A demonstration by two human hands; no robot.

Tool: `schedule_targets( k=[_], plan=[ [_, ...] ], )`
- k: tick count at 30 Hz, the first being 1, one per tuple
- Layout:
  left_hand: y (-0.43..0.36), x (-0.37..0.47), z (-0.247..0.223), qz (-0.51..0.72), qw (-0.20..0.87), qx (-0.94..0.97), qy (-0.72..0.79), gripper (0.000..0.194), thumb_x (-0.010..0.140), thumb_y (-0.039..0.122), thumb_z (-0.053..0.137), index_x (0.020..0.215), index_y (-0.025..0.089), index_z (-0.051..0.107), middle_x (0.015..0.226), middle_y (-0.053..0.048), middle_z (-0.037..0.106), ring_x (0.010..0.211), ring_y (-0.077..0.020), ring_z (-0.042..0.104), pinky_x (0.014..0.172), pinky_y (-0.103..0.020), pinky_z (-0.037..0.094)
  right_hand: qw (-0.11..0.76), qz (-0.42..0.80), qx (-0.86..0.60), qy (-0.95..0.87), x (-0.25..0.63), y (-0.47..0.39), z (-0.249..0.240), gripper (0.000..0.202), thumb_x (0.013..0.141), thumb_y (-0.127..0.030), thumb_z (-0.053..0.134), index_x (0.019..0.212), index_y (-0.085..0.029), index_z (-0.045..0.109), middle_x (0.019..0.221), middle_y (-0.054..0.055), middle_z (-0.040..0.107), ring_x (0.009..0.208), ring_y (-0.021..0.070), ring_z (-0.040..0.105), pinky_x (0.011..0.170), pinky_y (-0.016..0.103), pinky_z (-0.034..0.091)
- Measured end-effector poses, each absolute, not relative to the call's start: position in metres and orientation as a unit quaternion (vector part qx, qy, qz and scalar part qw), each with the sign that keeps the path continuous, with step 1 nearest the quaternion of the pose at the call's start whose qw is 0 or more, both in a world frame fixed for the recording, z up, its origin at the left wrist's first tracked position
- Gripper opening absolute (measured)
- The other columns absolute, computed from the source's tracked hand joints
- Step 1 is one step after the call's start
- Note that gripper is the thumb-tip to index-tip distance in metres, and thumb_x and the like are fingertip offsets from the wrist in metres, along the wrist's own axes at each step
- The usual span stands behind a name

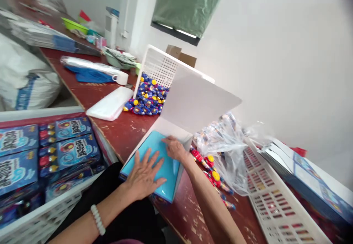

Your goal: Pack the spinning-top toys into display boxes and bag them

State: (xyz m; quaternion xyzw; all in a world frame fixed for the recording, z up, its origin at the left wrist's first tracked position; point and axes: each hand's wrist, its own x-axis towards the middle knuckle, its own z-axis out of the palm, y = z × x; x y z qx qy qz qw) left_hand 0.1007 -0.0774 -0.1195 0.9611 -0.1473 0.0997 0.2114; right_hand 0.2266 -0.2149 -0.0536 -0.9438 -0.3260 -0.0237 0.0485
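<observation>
An open cardboard box (178, 179) sits at the table edge in front of me, its white lid (197, 97) raised at the far side. Inside it lies a smooth light-blue sheet (154, 141). My left hand (145, 176) rests flat on the near part of this sheet, fingers spread, with a beaded bracelet on the wrist. Farther in, my right hand (175, 148) touches the sheet near the box's right wall; its index finger points left and the other fingers are partly curled. Neither hand visibly holds anything.
Small blue-and-yellow items (150, 97) spill from a tipped white basket (157, 62). Right of the box lie red-and-yellow toys (209, 167), a clear plastic bag (231, 159) and a slotted white crate (278, 203). A crate of printed boxes (78, 152) stands left, beside white plastic bags (111, 102).
</observation>
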Motion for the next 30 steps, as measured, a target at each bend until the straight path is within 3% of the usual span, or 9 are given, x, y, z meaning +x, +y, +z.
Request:
schedule_targets(
  k=[3, 6, 9, 13, 16, 19, 22, 27, 30],
  plan=[
    [-0.056, 0.119, -0.116, 0.086, 0.171, 0.976, -0.106, 0.062, 0.088, 0.057, 0.045, 0.141, 0.026, 0.044, 0.153, -0.01, 0.031, 0.142, -0.0448, 0.015, 0.104, -0.077, 0.001, 0.12, -0.082, -0.945, -0.292, 0.217, -0.257, -0.042, 0.042, 0.091, -0.013, 0.039, 0.129, -0.022, 0.053, 0.125, 0.006, 0.06, 0.107, 0.0143, 0.059, 0.093, 0.025, 0.047],
    [-0.034, 0.134, -0.113, 0.096, 0.137, 0.984, -0.068, 0.057, 0.089, 0.052, 0.046, 0.14, 0.028, 0.046, 0.153, -0.009, 0.032, 0.141, -0.0463, 0.017, 0.102, -0.078, 0.003, 0.157, -0.142, -0.958, -0.196, 0.213, -0.317, -0.043, 0.044, 0.092, -0.012, 0.027, 0.126, -0.016, 0.055, 0.115, 0.01, 0.065, 0.099, 0.0178, 0.063, 0.088, 0.033, 0.05],
    [-0.025, 0.139, -0.112, 0.105, 0.114, 0.986, -0.061, 0.056, 0.088, 0.049, 0.048, 0.14, 0.029, 0.046, 0.152, -0.008, 0.034, 0.141, -0.0467, 0.018, 0.102, -0.078, 0.004, 0.16, -0.158, -0.966, -0.124, 0.224, -0.357, -0.056, 0.039, 0.088, -0.012, 0.034, 0.114, -0.013, 0.062, 0.103, 0.012, 0.069, 0.093, 0.0233, 0.064, 0.083, 0.04, 0.051],
    [-0.031, 0.139, -0.108, 0.084, 0.07, 0.992, -0.069, 0.058, 0.089, 0.048, 0.045, 0.143, 0.027, 0.04, 0.153, -0.006, 0.031, 0.142, -0.045, 0.018, 0.102, -0.078, 0.007, 0.148, -0.125, -0.972, -0.135, 0.262, -0.346, -0.065, 0.031, 0.092, -0.012, 0.041, 0.113, -0.014, 0.063, 0.111, 0.011, 0.066, 0.102, 0.0209, 0.061, 0.089, 0.036, 0.048],
    [-0.035, 0.139, -0.108, 0.084, 0.042, 0.993, -0.075, 0.059, 0.089, 0.049, 0.044, 0.144, 0.029, 0.039, 0.154, -0.006, 0.03, 0.142, -0.0432, 0.018, 0.103, -0.076, 0.01, 0.124, -0.078, -0.976, -0.163, 0.293, -0.315, -0.064, 0.024, 0.095, -0.021, 0.05, 0.116, -0.015, 0.06, 0.114, 0.008, 0.063, 0.106, 0.0203, 0.059, 0.093, 0.04, 0.047],
    [-0.034, 0.141, -0.11, 0.094, 0.017, 0.992, -0.08, 0.057, 0.09, 0.048, 0.043, 0.144, 0.029, 0.04, 0.154, -0.005, 0.03, 0.143, -0.0412, 0.018, 0.104, -0.074, 0.012, 0.09, -0.027, -0.98, -0.173, 0.313, -0.292, -0.069, 0.033, 0.091, -0.031, 0.06, 0.12, -0.016, 0.056, 0.121, 0.009, 0.058, 0.111, 0.0238, 0.056, 0.094, 0.045, 0.047],
    [-0.029, 0.143, -0.115, 0.094, 0.008, 0.992, -0.078, 0.058, 0.09, 0.048, 0.041, 0.145, 0.029, 0.037, 0.154, -0.003, 0.028, 0.144, -0.0393, 0.018, 0.106, -0.072, 0.014, 0.074, 0.002, -0.982, -0.175, 0.322, -0.286, -0.075, 0.037, 0.091, -0.031, 0.061, 0.124, -0.016, 0.054, 0.125, 0.01, 0.054, 0.112, 0.0255, 0.054, 0.094, 0.048, 0.046],
    [-0.038, 0.145, -0.106, 0.094, 0.102, 0.989, -0.054, 0.058, 0.087, 0.051, 0.046, 0.14, 0.026, 0.046, 0.149, -0.007, 0.041, 0.14, -0.0386, 0.028, 0.107, -0.069, 0.021, 0.141, -0.013, -0.968, -0.205, 0.321, -0.303, -0.05, 0.039, 0.087, -0.028, 0.064, 0.122, -0.015, 0.051, 0.107, 0.011, 0.062, 0.099, 0.0244, 0.06, 0.084, 0.037, 0.047],
    [-0.077, 0.15, -0.083, 0.17, 0.261, 0.95, -0.033, 0.056, 0.086, 0.05, 0.05, 0.134, 0.021, 0.049, 0.138, -0.012, 0.054, 0.129, -0.0303, 0.046, 0.109, -0.051, 0.035, 0.237, -0.066, -0.94, -0.238, 0.304, -0.308, -0.019, 0.046, 0.09, -0.035, 0.059, 0.129, -0.018, 0.04, 0.11, 0.008, 0.062, 0.1, 0.0197, 0.059, 0.085, 0.03, 0.045]
  ],
)
